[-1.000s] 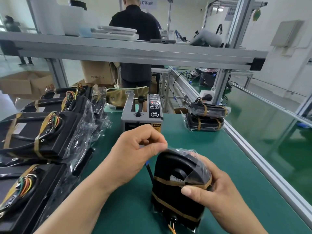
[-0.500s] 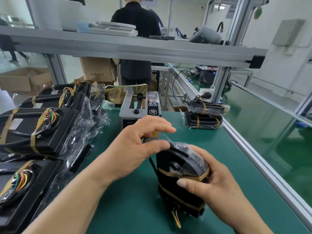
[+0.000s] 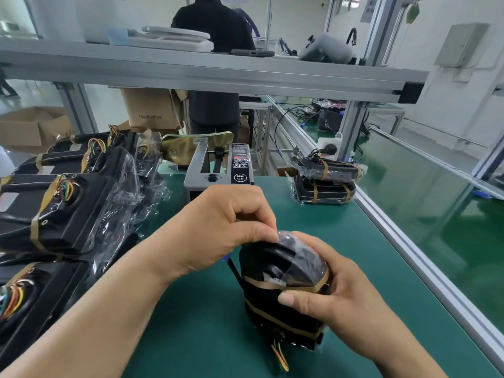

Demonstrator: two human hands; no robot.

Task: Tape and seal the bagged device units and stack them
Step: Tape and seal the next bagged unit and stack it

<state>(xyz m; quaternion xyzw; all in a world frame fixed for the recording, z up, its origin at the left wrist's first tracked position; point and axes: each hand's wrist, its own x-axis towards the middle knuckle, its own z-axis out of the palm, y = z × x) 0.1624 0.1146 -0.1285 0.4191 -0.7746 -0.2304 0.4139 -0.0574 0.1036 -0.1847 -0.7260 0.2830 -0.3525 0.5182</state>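
A black device unit (image 3: 275,271) in a clear bag, banded with tan tape, stands on end on the green mat (image 3: 196,323) in front of me. My right hand (image 3: 335,301) grips its right side, thumb across the upper tape band. My left hand (image 3: 226,227) pinches the bag's folded plastic at the top of the unit. A grey tape dispenser (image 3: 218,173) sits just behind my left hand. Two taped units (image 3: 324,181) lie stacked at the back right.
Several bagged units (image 3: 65,208) with coloured wires crowd the left side of the mat. An aluminium shelf rail (image 3: 207,75) crosses overhead. The bench's metal edge (image 3: 409,246) runs along the right. A person in dark clothes (image 3: 215,31) stands behind the bench beside cardboard boxes (image 3: 152,107).
My left hand went from pinching above the unit, to spread open, to pinching the bag at the unit's top. The unit stayed upright in my right hand.
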